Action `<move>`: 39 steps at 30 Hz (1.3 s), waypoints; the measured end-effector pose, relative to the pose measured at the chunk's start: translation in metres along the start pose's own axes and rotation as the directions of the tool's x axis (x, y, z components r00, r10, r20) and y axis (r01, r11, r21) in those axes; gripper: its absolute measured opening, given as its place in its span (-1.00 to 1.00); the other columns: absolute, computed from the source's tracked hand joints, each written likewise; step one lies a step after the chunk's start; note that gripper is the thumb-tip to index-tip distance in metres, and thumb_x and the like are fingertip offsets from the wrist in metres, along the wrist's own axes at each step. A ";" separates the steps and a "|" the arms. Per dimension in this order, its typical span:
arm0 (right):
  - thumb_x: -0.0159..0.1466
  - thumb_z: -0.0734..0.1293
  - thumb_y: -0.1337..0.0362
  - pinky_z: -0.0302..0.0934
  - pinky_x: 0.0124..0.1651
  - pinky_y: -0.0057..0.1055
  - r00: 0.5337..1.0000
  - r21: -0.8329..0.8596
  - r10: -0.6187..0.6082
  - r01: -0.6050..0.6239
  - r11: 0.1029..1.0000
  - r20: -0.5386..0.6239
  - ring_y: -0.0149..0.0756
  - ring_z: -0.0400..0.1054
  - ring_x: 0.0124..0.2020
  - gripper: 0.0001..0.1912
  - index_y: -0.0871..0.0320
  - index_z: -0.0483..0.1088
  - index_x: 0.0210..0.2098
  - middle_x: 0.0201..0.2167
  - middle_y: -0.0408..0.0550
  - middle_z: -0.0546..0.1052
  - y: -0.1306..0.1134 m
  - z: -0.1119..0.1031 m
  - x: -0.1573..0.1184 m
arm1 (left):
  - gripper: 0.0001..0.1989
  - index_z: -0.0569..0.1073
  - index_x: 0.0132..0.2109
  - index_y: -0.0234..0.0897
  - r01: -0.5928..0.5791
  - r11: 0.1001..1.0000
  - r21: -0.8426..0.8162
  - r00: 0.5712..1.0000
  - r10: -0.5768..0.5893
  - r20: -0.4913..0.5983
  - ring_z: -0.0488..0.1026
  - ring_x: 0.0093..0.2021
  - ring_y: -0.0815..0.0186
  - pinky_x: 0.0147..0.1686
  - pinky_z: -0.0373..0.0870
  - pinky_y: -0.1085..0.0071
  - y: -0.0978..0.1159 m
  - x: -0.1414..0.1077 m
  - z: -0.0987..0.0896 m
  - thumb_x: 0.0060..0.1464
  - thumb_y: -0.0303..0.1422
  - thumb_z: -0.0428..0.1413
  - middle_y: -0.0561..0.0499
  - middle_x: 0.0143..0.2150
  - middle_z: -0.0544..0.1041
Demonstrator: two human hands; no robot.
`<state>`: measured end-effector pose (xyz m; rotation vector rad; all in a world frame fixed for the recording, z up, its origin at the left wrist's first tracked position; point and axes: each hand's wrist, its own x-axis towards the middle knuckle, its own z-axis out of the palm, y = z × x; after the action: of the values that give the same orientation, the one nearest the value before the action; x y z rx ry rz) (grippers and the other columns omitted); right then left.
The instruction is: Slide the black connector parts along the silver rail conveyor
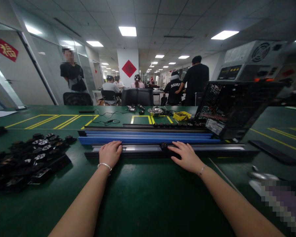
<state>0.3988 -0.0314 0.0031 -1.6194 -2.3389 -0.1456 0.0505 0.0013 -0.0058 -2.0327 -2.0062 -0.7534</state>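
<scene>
A long black rail (140, 154) with a shiny channel lies across the green table (148, 197). My left hand (110, 153) rests over its left part, fingers close together and bent over the edge; whether it grips the rail is hard to tell. On the right, my right hand (186, 156) lies on the rail with its fingers spread, the fingertips beside a small black block (164, 145) sitting in the channel. Just behind are a blue rail (148, 137) and further dark rails.
Many black parts (39, 154) are heaped at the left. An open computer case (227, 108) stands at the back right, near a yellow tray (182, 116) and a metal bowl (155, 112). A black bar (273, 152) lies right. People are beyond the table.
</scene>
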 end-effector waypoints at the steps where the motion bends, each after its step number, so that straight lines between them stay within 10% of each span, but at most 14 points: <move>1: 0.17 0.17 0.05 -0.21 0.16 0.13 1.000 -0.004 0.002 -0.002 1.000 0.002 -0.07 -0.04 0.20 -0.54 -0.14 0.23 0.07 0.17 -0.07 0.20 -0.001 0.000 0.000 | -0.66 0.45 -0.10 -0.03 -0.001 1.000 -0.002 1.000 0.001 0.000 0.33 0.03 0.32 0.03 0.14 0.33 0.000 0.000 0.000 0.08 -0.21 -0.14 0.13 -0.01 0.47; 28: 0.17 0.17 0.04 -0.20 0.16 0.09 0.999 0.001 0.046 -0.046 0.999 0.017 -0.08 -0.06 0.21 -0.52 -0.11 0.21 0.08 0.18 -0.06 0.17 -0.017 0.003 0.003 | -0.67 0.46 -0.12 -0.07 0.005 1.000 -0.019 1.000 -0.005 -0.006 0.34 0.02 0.32 0.03 0.14 0.28 0.004 -0.001 -0.002 0.07 -0.23 -0.14 0.11 -0.03 0.49; 39: 0.18 0.15 0.02 0.00 0.08 -0.13 0.982 0.183 0.184 -0.172 0.968 -0.051 -0.20 0.20 0.03 -0.67 0.05 0.45 -0.32 -0.03 -0.05 0.41 -0.031 -0.004 0.028 | -0.66 0.46 -0.13 -0.08 -0.012 1.000 -0.017 1.000 0.011 -0.013 0.35 0.02 0.31 0.01 0.14 0.27 0.003 0.000 -0.001 0.07 -0.23 -0.14 0.10 -0.03 0.49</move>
<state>0.3615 -0.0179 0.0174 -1.6968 -2.0782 0.0450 0.0529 0.0006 -0.0041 -2.0420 -1.9863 -0.7823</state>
